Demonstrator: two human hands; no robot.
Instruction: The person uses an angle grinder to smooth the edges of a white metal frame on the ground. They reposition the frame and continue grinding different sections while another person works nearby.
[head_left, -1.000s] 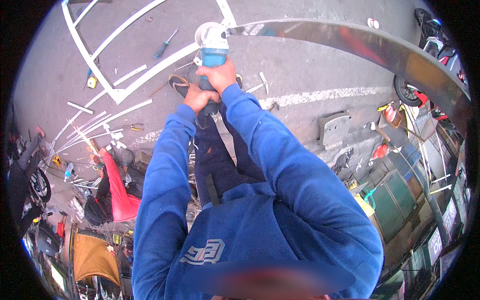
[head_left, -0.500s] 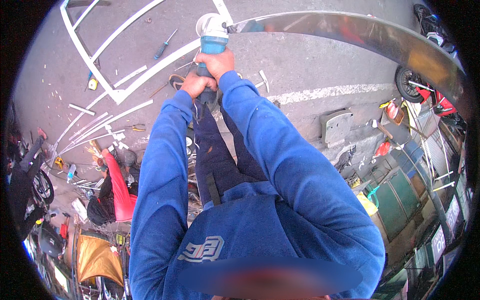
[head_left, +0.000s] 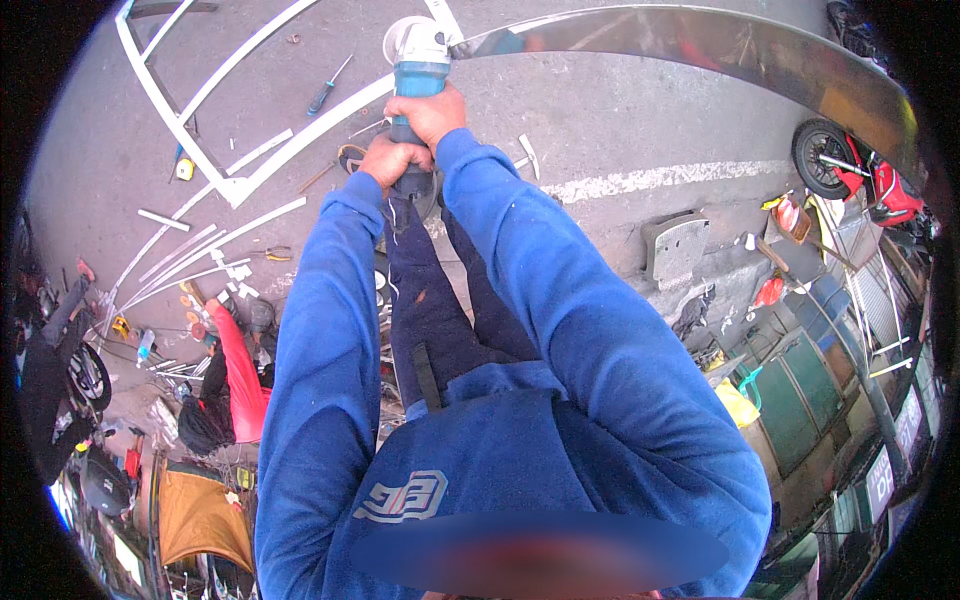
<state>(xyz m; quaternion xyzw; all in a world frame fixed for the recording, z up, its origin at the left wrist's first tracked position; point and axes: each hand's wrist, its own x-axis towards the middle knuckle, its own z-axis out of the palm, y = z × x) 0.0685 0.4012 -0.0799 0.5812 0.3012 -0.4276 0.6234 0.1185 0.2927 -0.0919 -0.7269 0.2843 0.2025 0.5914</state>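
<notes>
Both of my hands grip a teal angle grinder [head_left: 421,77] with a pale grey head, held out in front of me. My right hand [head_left: 436,112] wraps its body just behind the head. Closer to me, my left hand [head_left: 393,160] is closed around the rear of the handle. The grinder's pale disc [head_left: 400,38] shows at the left of the head, over the grey ground. Right beside the head is the end of a long shiny metal strip [head_left: 640,32], which curves away to the right. A white metal frame [head_left: 320,128] lies at the left of the grinder.
Left of me are a screwdriver [head_left: 322,98], a tape measure [head_left: 185,169], pliers [head_left: 277,254] and loose white bars [head_left: 240,233]. A hammer-shaped tool [head_left: 528,157] lies near my feet. Another person's red sleeve [head_left: 240,375] is at lower left. A red motorcycle [head_left: 885,190] stands right.
The grinder and both hands have shifted slightly left and away from me. The metal strip sits a little higher in the picture. My grip is unchanged.
</notes>
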